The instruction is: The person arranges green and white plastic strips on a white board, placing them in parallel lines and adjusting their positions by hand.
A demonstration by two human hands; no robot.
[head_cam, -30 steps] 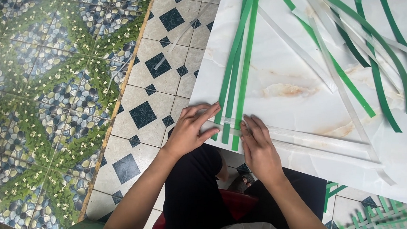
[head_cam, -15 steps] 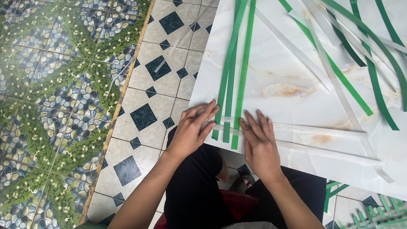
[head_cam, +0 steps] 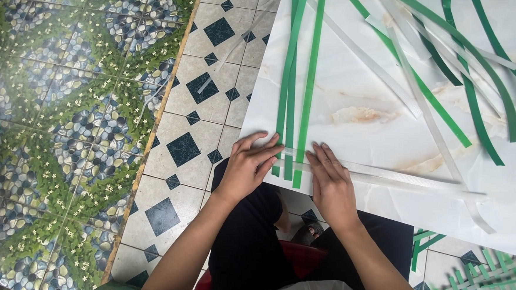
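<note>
Green strips (head_cam: 299, 88), 3 in number, run lengthwise up the white marble-patterned board (head_cam: 356, 68) and end at its near edge, directly between the 2 hands.

Head view:
1. Left hand (head_cam: 246, 168): flat, fingers spread narrow, nothing grasped. Its fingertips press on the board at the left end of the white strips (head_cam: 386, 176), just beside the lower ends of the green strips.
2. Right hand (head_cam: 331, 184): flat, palm down, nothing grasped. Its fingers (head_cam: 322, 160) lie along the white strips, touching them, just right of the green strips.
3. White strips: at least 2 lie crosswise near the board's edge, extending away from the right hand to the far right. Whether they pass over or under each green strip cannot be told.
4. Beyond both hands, more loose strips, green (head_cam: 478, 98) and white (head_cam: 404, 58), fan across the far part of the board, well apart from the hands.
5. A woven green-and-white mat (head_cam: 486, 280) shows at the right of the right forearm. Patterned floor tiles (head_cam: 196, 94) lie left of the left hand.

Procedure note, as a judgement: keep both palms flat to hold the crossing square. Press with the fingertips close to the crossing. Keep the green strips parallel and touching before shifting any white strip. Avoid lifting 1 hand alone, since the light strips would likely slide.
</note>
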